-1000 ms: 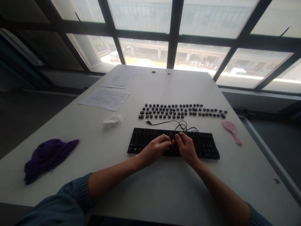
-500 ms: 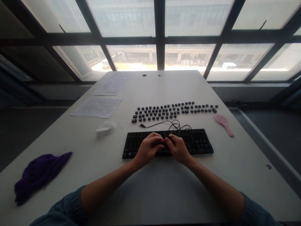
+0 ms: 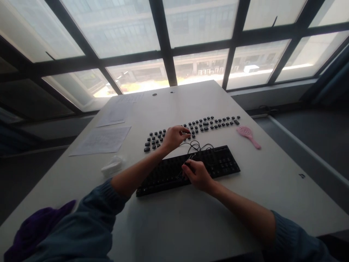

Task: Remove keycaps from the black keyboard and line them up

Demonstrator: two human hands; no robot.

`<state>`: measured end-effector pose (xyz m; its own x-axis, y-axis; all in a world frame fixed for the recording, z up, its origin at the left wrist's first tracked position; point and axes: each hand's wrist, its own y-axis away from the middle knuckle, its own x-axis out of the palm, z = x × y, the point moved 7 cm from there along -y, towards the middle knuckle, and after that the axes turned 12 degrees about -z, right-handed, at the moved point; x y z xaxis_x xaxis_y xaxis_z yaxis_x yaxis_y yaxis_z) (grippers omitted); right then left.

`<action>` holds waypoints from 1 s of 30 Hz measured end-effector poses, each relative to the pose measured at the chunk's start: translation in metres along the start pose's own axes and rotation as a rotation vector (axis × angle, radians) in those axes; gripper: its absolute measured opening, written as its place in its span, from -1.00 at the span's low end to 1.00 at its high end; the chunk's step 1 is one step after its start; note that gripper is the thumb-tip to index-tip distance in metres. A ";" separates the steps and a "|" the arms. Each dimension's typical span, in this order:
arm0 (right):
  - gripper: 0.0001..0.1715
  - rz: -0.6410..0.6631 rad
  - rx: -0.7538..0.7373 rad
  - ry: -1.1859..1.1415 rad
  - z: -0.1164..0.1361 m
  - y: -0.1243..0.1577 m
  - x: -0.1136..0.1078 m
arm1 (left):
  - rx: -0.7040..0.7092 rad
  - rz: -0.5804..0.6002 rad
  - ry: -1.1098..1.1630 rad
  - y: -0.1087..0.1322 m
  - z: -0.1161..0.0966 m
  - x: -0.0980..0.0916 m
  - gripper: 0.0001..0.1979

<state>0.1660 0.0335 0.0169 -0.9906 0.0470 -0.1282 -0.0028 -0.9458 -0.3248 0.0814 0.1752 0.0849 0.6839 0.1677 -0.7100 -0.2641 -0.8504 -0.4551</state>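
My left hand (image 3: 174, 138) hovers over the rows of loose black keycaps (image 3: 205, 124), its thumb and fingertips pinched on what looks like a small dark keycap. Part of the rows is hidden behind that hand. Lower down, over the middle of the black keyboard (image 3: 223, 163), my right hand (image 3: 198, 175) is closed around a thin tool with wire ends, apparently a keycap puller (image 3: 192, 156). The keyboard lies tilted on the white table, its left part partly covered by my left forearm. Behind it the keyboard's black cable (image 3: 195, 145) is loosely coiled.
A pink hairbrush (image 3: 248, 136) lies right of the keycaps. To the left are printed paper sheets (image 3: 102, 141), a crumpled clear plastic piece (image 3: 112, 166) and a purple cloth (image 3: 35, 229), partly behind my sleeve. Windows (image 3: 200, 65) stand beyond the white table (image 3: 169, 225).
My hands were together over the keyboard. The left has moved forward to the keycap rows, while the right stays above the keyboard with the wire tool now showing. The view has tilted.
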 end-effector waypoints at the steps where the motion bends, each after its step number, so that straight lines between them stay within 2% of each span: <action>1: -0.62 -0.002 -0.014 0.005 0.001 -0.001 -0.001 | -0.005 0.043 -0.066 -0.009 0.001 0.018 -0.80; 4: -0.63 -0.014 -0.036 0.015 0.001 -0.003 -0.004 | 0.010 0.126 -0.170 -0.027 0.000 0.062 -0.84; 6: -0.65 -0.011 -0.052 0.017 0.001 -0.004 -0.005 | 0.037 0.147 -0.186 -0.032 -0.002 0.081 -0.86; 11: -0.71 0.013 -0.098 0.008 0.003 -0.005 -0.005 | 0.106 0.178 -0.242 -0.033 -0.004 0.100 -0.85; 16: -0.71 0.014 -0.109 -0.008 0.005 -0.005 -0.005 | 0.125 0.194 -0.298 -0.034 0.000 0.103 -0.83; 24: -0.71 0.010 -0.122 -0.014 0.009 -0.005 -0.006 | 0.080 0.221 -0.335 -0.038 0.002 0.102 -0.83; 27: -0.70 0.009 -0.096 -0.020 0.007 -0.004 -0.006 | 0.067 0.202 -0.328 -0.038 -0.003 0.091 -0.79; 30: -0.66 -0.052 -0.048 -0.062 0.002 -0.005 -0.010 | 0.068 0.125 -0.298 -0.033 -0.009 0.064 -0.75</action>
<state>0.1756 0.0374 0.0219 -0.9959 0.0741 -0.0527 -0.0492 -0.9261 -0.3740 0.1398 0.2094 0.0591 0.4174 0.2113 -0.8838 -0.3845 -0.8402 -0.3825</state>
